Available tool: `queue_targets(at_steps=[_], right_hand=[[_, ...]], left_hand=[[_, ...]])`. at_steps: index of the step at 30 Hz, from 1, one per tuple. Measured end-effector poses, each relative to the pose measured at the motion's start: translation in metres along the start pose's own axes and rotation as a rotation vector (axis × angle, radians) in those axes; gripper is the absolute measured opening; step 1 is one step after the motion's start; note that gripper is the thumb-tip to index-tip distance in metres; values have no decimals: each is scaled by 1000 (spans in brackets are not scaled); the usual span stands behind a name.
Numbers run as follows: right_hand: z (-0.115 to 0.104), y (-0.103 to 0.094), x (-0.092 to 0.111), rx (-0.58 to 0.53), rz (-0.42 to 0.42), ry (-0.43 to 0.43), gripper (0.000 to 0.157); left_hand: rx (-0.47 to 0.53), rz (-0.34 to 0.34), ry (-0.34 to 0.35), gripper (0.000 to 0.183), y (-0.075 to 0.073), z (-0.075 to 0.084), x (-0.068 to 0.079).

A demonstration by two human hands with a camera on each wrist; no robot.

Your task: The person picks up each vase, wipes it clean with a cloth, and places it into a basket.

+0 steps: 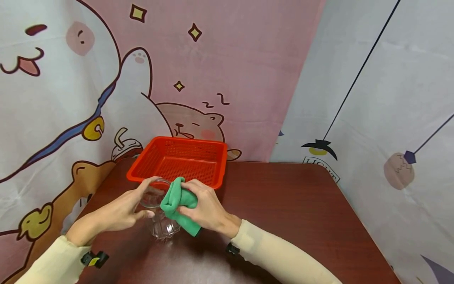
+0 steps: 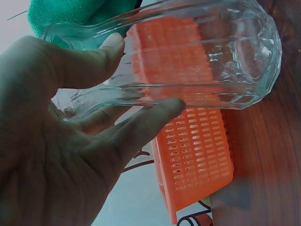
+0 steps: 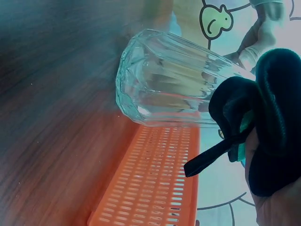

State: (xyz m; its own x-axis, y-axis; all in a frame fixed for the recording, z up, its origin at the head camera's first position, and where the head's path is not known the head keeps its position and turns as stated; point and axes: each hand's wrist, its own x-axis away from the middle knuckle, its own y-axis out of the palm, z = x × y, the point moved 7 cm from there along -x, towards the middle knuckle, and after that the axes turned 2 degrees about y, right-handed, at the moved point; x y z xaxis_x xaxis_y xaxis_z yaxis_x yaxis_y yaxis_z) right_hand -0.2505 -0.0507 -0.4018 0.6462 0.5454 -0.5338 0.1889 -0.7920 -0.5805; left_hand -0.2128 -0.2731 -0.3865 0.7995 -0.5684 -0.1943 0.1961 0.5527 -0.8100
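A clear glass vase with a faceted body stands roughly upright, its base close over the tabletop. My left hand holds it around the narrower neck; in the left wrist view the thumb lies across the near side of the glass and the fingers reach along the other side. In my right hand is a folded green cloth, pinched between thumb and fingers beside the rim. From the right wrist, the cloth looks dark and overlaps the mouth of the vase, hiding it.
Just behind the vase sits an orange-red perforated plastic basket, near the table's back edge. The dark brown wooden table extends to the right. Printed cartoon curtains hang behind and along both sides.
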Motion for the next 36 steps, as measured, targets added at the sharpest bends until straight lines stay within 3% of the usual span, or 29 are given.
queue_targets(at_steps=[25,31,36], right_hand=[[4,11,3,-40,-3,28,41],[8,18,5,-24,-49,35,41],[13,27,10,70,-115,45,41]], left_hand=[[39,-2,-30,100,1,-2,0],[44,-3,-33,101,2,-2,0],[51,-16,-51,101,3,-4,0]])
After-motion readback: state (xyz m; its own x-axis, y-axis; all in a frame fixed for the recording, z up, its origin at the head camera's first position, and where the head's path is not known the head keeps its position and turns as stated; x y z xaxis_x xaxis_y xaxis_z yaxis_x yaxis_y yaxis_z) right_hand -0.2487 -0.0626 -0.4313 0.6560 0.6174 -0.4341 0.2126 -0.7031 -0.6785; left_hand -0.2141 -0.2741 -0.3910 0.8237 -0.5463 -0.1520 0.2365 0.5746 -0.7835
